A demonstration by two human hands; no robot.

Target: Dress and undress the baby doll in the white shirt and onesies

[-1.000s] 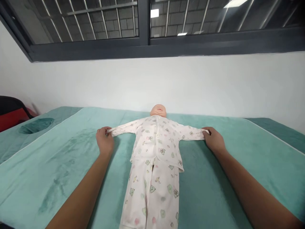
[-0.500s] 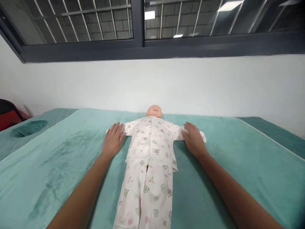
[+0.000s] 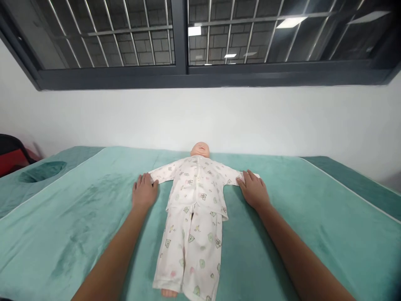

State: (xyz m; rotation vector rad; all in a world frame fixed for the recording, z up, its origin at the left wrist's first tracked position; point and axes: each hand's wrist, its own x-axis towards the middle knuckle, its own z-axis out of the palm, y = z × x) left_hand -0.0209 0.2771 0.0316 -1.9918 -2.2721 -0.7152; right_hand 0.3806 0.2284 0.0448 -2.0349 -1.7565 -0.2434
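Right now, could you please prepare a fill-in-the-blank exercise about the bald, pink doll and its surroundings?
The bald, pink doll lies on its ____, atop a soft turquoise cover.
The left hand touches the end of one long ____ of the white patterned top.
Above the doll, the dark grey frame in the white wall belongs to a ____.

Missing words: back; sleeve; window.

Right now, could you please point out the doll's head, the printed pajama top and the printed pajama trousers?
Doll's head (image 3: 200, 149): head camera view, middle of the head.
Printed pajama top (image 3: 196, 184): head camera view, middle of its front.
Printed pajama trousers (image 3: 193, 247): head camera view, front, between waist and hems.
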